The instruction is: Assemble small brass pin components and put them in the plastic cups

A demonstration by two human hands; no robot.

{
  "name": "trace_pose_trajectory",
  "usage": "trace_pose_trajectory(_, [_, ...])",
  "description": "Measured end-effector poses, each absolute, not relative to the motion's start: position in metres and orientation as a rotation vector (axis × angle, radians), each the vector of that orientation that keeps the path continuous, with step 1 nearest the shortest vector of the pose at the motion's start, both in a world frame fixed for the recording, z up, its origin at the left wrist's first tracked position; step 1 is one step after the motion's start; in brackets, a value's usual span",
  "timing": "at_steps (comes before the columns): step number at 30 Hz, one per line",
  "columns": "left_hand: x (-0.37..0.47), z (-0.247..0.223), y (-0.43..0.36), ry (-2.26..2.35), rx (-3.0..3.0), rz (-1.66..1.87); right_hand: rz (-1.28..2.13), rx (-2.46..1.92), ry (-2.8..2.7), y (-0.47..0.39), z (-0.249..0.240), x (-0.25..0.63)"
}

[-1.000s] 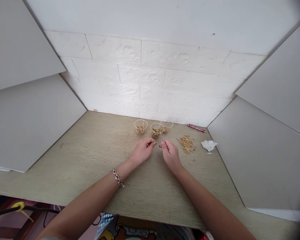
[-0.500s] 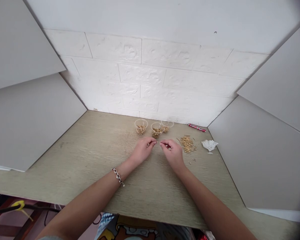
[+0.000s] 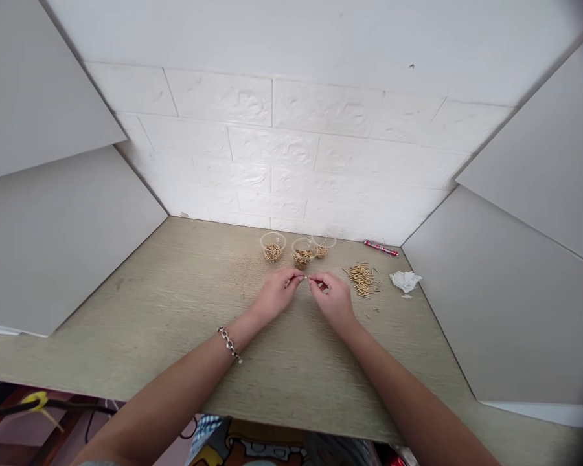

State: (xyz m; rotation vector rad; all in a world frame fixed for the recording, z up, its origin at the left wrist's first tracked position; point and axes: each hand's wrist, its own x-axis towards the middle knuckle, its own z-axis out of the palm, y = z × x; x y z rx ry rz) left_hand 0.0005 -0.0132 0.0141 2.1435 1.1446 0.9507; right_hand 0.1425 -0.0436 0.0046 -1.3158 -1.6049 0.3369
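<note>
My left hand (image 3: 278,290) is closed in a pinch over the middle of the table, and my right hand (image 3: 333,294) pinches close beside it. Between the fingertips shows a tiny brass-coloured piece (image 3: 306,277), too small to make out fully. Just beyond my hands stand three clear plastic cups: a left cup (image 3: 273,239), a middle cup (image 3: 304,244) and a back right cup (image 3: 324,240), each holding small gold-coloured metal parts. Right of my right hand lies a pile of thin gold-coloured metal pins (image 3: 362,281).
A red patterned tube (image 3: 381,248) lies near the wall at the back right. Crumpled white tissue (image 3: 405,281) and a few small bits (image 3: 375,309) lie right of my hand. Fine crumbs (image 3: 247,273) are scattered on the wooden table (image 3: 140,304). Grey panels (image 3: 505,304) stand at both sides.
My fingertips have come slightly closer together, with the small piece between them. The whole view has shifted a little; the cups and pile look unchanged.
</note>
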Motion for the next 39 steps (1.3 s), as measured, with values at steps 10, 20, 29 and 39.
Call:
trace_pose_trajectory(10, [0.0011,0.015,-0.0123,1.136,2.011,0.871,0.325,-1.323,-1.604,-0.0449,0.0046,0.1419])
trace_pose_trajectory(20, [-0.002,0.0191,-0.0131,1.089,2.047,0.846,0.276,-1.262,-1.641,-0.0463,0.0026,0.1408])
trace_pose_trajectory(29, [-0.0011,0.0188,-0.0114,1.061,1.977,0.841,0.272,-1.255,-1.618,-0.0479,0.0047,0.1391])
trace_pose_trajectory(39, [-0.0007,0.0204,-0.0106,1.037,1.911,0.808,0.334,-1.267,-1.602,-0.05,0.006,0.1378])
